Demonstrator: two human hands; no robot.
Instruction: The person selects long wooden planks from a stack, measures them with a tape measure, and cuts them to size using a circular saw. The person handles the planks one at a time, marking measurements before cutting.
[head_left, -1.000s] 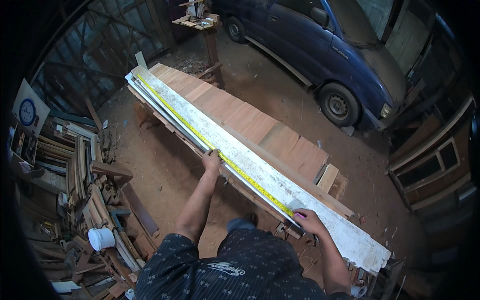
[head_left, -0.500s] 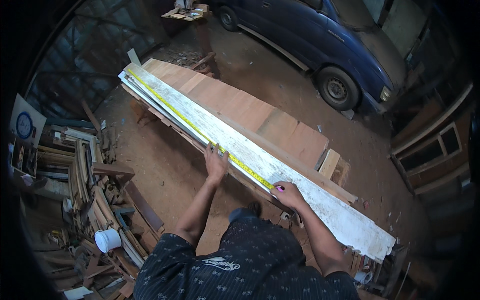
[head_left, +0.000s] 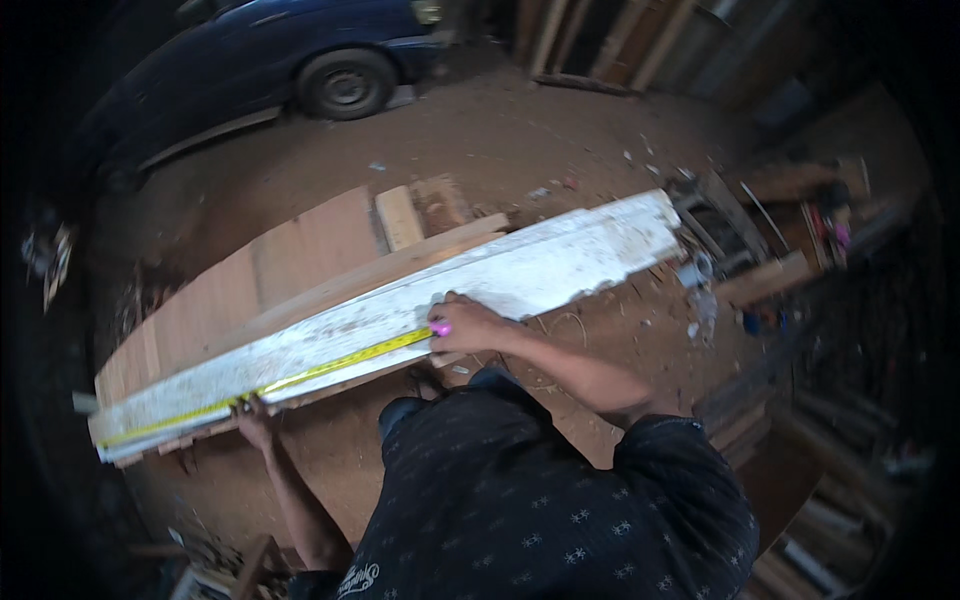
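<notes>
Head view: tape (head_left: 380, 350) is already stretched along board (head_left: 540, 272), gripped by right hand (head_left: 468, 325); grip of left hand (head_left: 255, 424) cannot be told; no mark discernible.

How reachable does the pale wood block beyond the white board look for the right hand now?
Probably yes: the pale wood block lies just across the white board and a narrow plank, with nothing tall between. The right hand is occupied, though, at the pink end of the yellow tape.
</notes>
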